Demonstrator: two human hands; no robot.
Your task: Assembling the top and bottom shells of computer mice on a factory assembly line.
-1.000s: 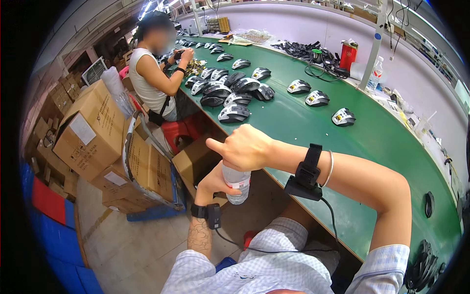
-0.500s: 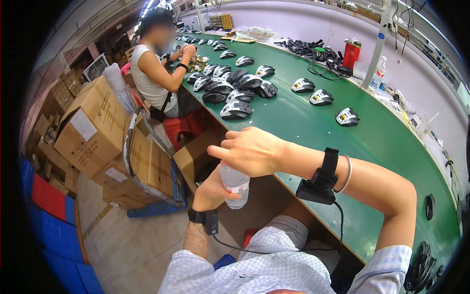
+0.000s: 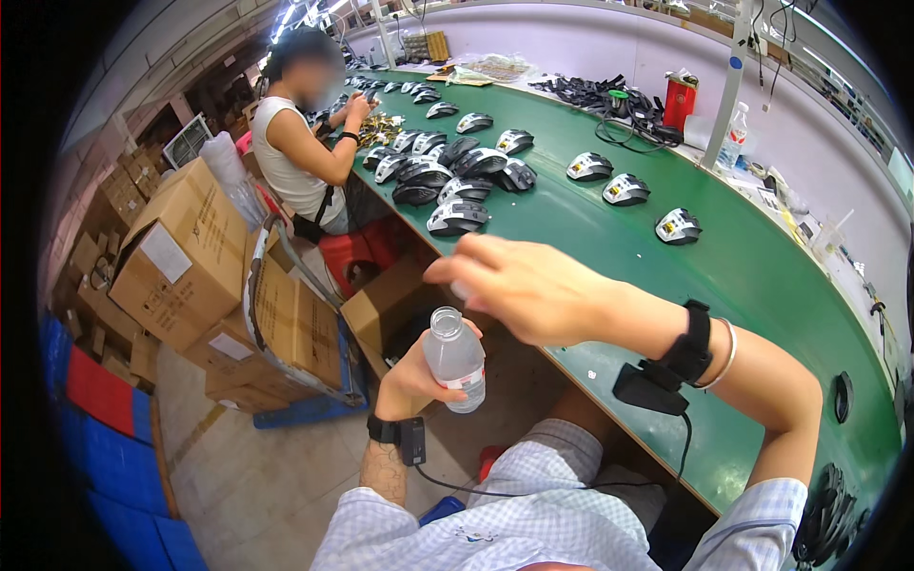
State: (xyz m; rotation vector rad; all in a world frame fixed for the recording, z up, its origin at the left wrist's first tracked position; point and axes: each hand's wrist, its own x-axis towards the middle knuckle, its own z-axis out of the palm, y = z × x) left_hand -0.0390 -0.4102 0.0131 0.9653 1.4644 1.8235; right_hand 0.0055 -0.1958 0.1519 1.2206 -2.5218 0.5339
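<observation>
Clear plastic formed the slim, open-mouthed bottle in the left hand, its grip firm, beside the long green counter; the right hand curled nearby, its hold unclear.

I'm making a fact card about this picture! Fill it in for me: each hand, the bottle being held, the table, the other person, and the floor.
Left hand: wrapped around a clear bottle
Right hand: above the bottle, apart from it; grip unclear
Bottle: mouth open, no lid on it
Table: green, with black-and-silver computer mice
Other person: beside the table, white sleeveless top
Floor: cardboard boxes on a blue trolley
</observation>
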